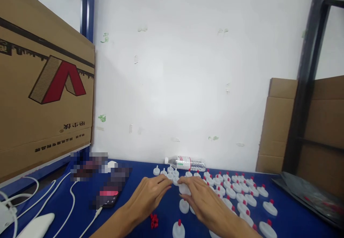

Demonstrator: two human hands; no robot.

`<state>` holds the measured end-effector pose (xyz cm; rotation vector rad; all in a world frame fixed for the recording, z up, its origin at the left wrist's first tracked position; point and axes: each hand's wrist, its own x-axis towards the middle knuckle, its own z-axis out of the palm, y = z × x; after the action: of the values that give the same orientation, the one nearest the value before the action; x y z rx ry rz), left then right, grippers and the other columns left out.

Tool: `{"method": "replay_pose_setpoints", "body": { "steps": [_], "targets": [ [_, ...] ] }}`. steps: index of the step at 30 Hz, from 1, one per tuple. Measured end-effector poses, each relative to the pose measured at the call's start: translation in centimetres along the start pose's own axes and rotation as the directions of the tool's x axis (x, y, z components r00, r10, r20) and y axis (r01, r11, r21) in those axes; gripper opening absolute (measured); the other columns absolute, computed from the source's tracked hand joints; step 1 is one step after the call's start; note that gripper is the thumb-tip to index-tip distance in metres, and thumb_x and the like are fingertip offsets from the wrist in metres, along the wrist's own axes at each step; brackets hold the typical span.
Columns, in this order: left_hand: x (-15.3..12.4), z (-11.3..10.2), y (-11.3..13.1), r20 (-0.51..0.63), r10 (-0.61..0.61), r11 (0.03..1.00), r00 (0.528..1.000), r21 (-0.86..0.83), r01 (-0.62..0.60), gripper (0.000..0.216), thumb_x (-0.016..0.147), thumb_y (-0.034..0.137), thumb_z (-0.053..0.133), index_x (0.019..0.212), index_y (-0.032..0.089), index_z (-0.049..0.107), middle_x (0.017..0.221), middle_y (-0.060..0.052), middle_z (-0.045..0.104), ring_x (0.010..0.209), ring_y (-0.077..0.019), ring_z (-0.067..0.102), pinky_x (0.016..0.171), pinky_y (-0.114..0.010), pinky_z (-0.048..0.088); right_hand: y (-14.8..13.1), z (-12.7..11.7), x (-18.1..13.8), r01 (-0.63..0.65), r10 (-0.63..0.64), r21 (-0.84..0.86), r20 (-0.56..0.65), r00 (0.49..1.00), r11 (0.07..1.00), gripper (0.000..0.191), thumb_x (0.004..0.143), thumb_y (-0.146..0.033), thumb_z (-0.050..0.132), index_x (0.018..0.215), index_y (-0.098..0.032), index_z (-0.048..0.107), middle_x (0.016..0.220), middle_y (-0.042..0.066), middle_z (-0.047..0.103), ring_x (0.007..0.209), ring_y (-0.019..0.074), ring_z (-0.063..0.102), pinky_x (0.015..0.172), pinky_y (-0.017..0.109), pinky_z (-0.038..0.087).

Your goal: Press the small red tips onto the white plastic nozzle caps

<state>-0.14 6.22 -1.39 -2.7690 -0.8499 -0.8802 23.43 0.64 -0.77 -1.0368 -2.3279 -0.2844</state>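
Note:
My right hand [200, 196] is closed around a translucent white nozzle lid [184, 189], thumb below and fingers above it. Just left of it, the fingers of my left hand [153, 191] are pressed together; whatever they hold, if anything, is hidden. A little pile of small red caps [154, 221] lies below my left hand. Behind the hands is a group of white nozzle lids without red tips [156, 171]. Under my right hand, another white lid [184, 206] lies on the blue table. Many white lids with red tips [242, 208] are spread to the right.
A clear plastic bottle [185, 162] lies along the wall. At the left are a phone [111, 187], white cables [72, 195] and a large cardboard box [45, 76]. A grey plastic bag [306, 191] rests at the right edge of the blue table [145, 167].

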Motion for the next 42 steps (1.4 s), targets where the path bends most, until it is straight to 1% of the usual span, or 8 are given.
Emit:
{"method": "replay_pose_setpoints", "body": {
  "steps": [4, 9, 14, 19, 28, 34, 39, 42],
  "targets": [
    [0.0, 0.0, 0.6, -0.033, 0.058, 0.998, 0.998, -0.017, -0.059, 0.028, 0.107, 0.019, 0.044, 0.122, 0.024, 0.067, 0.105, -0.007, 0.074, 0.085, -0.019, 0.074, 0.068, -0.024, 0.053, 0.1, 0.6, -0.7, -0.033, 0.038, 0.064, -0.078, 0.996, 0.997, 0.041, 0.097, -0.013, 0.054, 0.135, -0.026, 0.044, 0.124, 0.009, 0.065, 0.111, 0.0248, 0.066, 0.093, 0.04, 0.057],
    [-0.1, 0.2, 1.3, -0.115, 0.121, 0.988, 0.986, -0.084, -0.131, 0.035, 0.111, 0.026, 0.036, 0.129, 0.025, 0.065, 0.102, -0.007, 0.074, 0.082, -0.0179, 0.074, 0.065, -0.023, 0.053, -0.2, 0.2, -0.7, -0.012, 0.017, 0.11, -0.049, 0.999, 0.994, 0.043, 0.098, -0.011, 0.052, 0.137, -0.027, 0.041, 0.123, 0.009, 0.065, 0.117, 0.0241, 0.063, 0.098, 0.041, 0.056],
    [-0.2, 0.6, 1.4, -0.166, 0.08, 0.983, 0.983, -0.149, -0.105, 0.034, 0.111, 0.028, 0.037, 0.133, 0.028, 0.063, 0.103, -0.005, 0.074, 0.083, -0.0168, 0.073, 0.065, -0.022, 0.052, -0.5, 0.0, -0.7, -0.001, 0.003, 0.049, -0.046, 0.999, 0.999, 0.051, 0.096, -0.008, 0.051, 0.141, -0.026, 0.037, 0.126, 0.011, 0.063, 0.118, 0.0255, 0.062, 0.098, 0.042, 0.056],
    [0.0, 0.7, 1.6, -0.177, 0.038, 0.965, 0.983, -0.247, -0.082, 0.034, 0.111, 0.031, 0.039, 0.131, 0.031, 0.066, 0.102, -0.004, 0.073, 0.081, -0.0153, 0.072, 0.069, -0.021, 0.053, -0.4, 0.3, -0.5, -0.021, 0.023, 0.034, -0.052, 0.998, 0.999, 0.045, 0.096, -0.008, 0.052, 0.135, -0.025, 0.041, 0.123, 0.01, 0.064, 0.117, 0.0264, 0.061, 0.098, 0.042, 0.056],
    [-0.1, 1.2, 1.6, -0.147, -0.014, 0.993, 0.989, -0.122, -0.004, 0.037, 0.109, 0.028, 0.038, 0.129, 0.032, 0.069, 0.101, -0.005, 0.073, 0.067, -0.0132, 0.07, 0.06, -0.02, 0.049, -0.1, 0.7, -0.7, 0.116, -0.111, 0.034, -0.122, 0.986, 0.993, 0.055, 0.081, 0.009, 0.039, 0.127, -0.022, 0.04, 0.13, 0.013, 0.06, 0.123, 0.0266, 0.055, 0.101, 0.043, 0.053],
    [-0.2, 1.5, 1.1, -0.172, -0.003, 0.998, 0.985, -0.064, -0.009, 0.038, 0.11, 0.027, 0.036, 0.132, 0.031, 0.066, 0.103, -0.006, 0.073, 0.066, -0.0142, 0.071, 0.057, -0.021, 0.048, -0.9, 0.3, -0.4, 0.054, -0.048, 0.043, -0.129, 0.991, 0.998, 0.056, 0.075, 0.009, 0.038, 0.121, -0.023, 0.04, 0.12, 0.012, 0.064, 0.113, 0.0254, 0.061, 0.096, 0.042, 0.056],
    [-0.1, 1.5, 1.1, -0.184, 0.049, 0.986, 0.982, -0.15, -0.077, 0.034, 0.111, 0.031, 0.037, 0.131, 0.032, 0.065, 0.099, -0.004, 0.073, 0.072, -0.0143, 0.072, 0.061, -0.02, 0.051, 0.0, 1.9, -0.9, 0.134, -0.122, 0.051, -0.193, 0.974, 0.99, 0.042, 0.087, 0.002, 0.04, 0.122, -0.022, 0.046, 0.112, 0.011, 0.067, 0.115, 0.0243, 0.063, 0.095, 0.037, 0.057],
    [-0.1, 1.4, 1.6, -0.169, 0.025, 0.995, 0.985, -0.089, -0.041, 0.028, 0.109, 0.028, 0.044, 0.128, 0.029, 0.065, 0.101, -0.003, 0.074, 0.074, -0.0155, 0.074, 0.06, -0.021, 0.051, 0.7, 3.7, -1.3, -0.045, 0.088, 0.187, -0.226, 0.97, 0.981, 0.033, 0.103, -0.01, 0.029, 0.114, -0.026, 0.056, 0.11, 0.008, 0.069, 0.107, 0.0187, 0.068, 0.085, 0.026, 0.06]
  ]
}}
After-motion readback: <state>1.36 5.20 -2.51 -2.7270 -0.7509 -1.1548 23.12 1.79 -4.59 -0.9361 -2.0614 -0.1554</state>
